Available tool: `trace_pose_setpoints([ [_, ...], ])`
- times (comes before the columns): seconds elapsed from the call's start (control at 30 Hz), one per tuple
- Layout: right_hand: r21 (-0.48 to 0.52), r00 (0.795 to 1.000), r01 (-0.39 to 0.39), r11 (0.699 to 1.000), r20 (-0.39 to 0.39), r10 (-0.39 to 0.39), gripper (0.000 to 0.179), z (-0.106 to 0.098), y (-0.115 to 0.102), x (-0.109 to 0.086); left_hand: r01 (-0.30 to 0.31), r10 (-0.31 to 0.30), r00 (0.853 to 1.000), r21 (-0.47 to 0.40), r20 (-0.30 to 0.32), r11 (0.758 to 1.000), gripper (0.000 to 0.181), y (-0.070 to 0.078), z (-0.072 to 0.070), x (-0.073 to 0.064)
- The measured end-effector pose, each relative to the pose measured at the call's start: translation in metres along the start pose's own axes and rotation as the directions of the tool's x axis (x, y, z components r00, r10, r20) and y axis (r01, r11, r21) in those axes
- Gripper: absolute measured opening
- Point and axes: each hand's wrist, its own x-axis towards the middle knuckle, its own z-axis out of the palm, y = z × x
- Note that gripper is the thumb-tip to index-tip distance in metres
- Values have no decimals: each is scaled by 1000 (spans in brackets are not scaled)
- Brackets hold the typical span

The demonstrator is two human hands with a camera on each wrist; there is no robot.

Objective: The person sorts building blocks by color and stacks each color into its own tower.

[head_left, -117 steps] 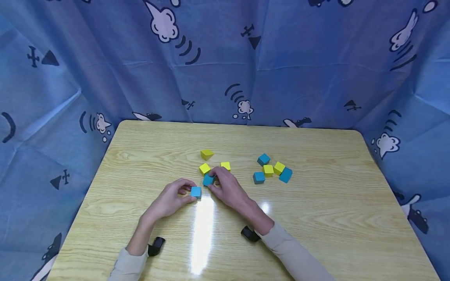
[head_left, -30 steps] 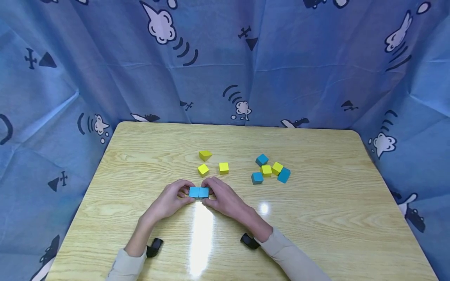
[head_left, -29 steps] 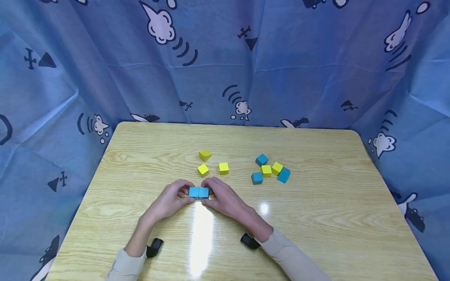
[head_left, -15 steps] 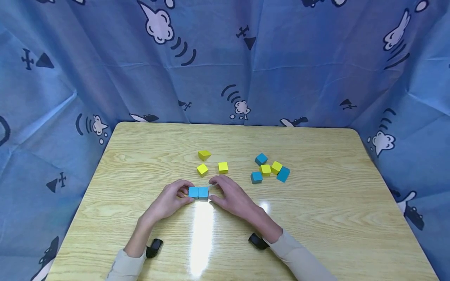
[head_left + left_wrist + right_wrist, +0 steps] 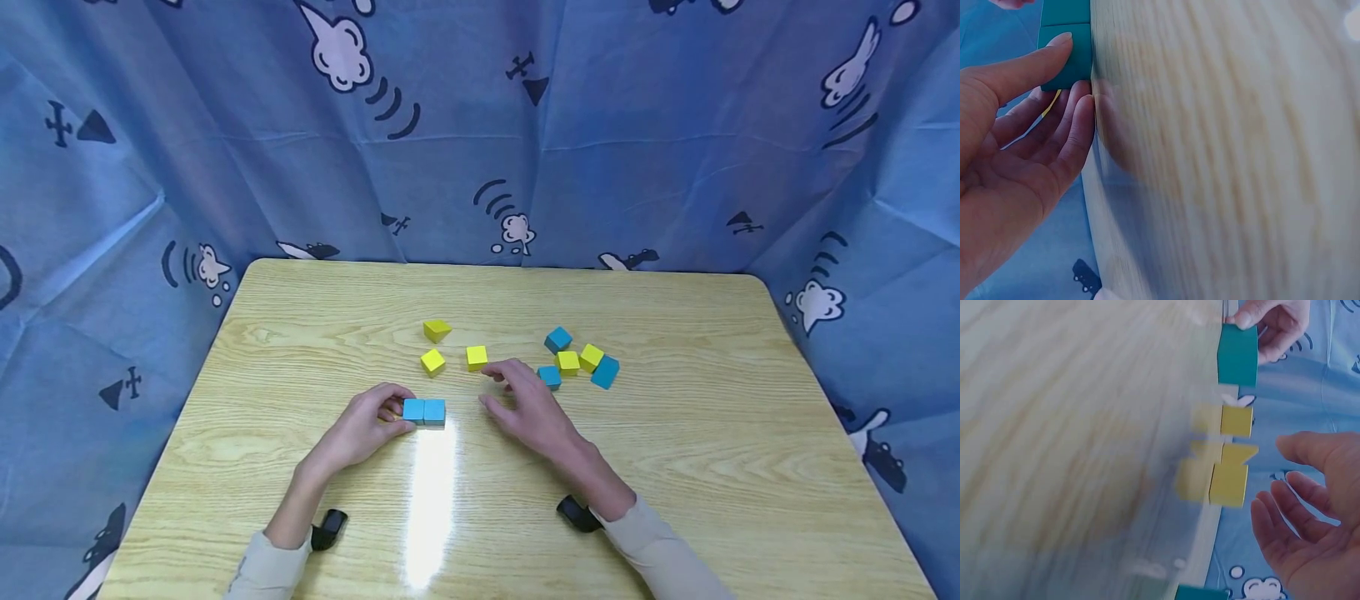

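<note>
Pinching a blue block (image 5: 413,411) on the table (image 5: 315,342) is the left hand (image 5: 372,422); a second blue block (image 5: 434,412) touches the first's right side. Right of the first block I see the right hand (image 5: 528,410), unclenched, thumb and fingers apart. Beyond the first lie yellow pieces (image 5: 432,362).

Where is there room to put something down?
Bare table lies between the five-block cluster and the right edge, and between the left hand and the left edge. It's crowded inside that cluster, just past the right hand.
</note>
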Motion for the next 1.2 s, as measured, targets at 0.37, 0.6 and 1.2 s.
trace_pose_setpoints([
  [0.37, -105, 997, -55, 993, -59, 49, 36, -22, 18, -11, 6, -6, 1000, 2, 5, 1000, 37, -3, -1, 0],
  [0.6, -172, 993, -74, 982, -104, 57, 34, -32, 31, -18, 2, -2, 1000, 2, 9, 1000, 37, -2, 0, 1],
  [1.2, -235, 991, -133, 963, -17, 133, 38, -44, 43, -25, 14, -14, 1000, -5, 14, 1000, 37, -1, 0, 1],
])
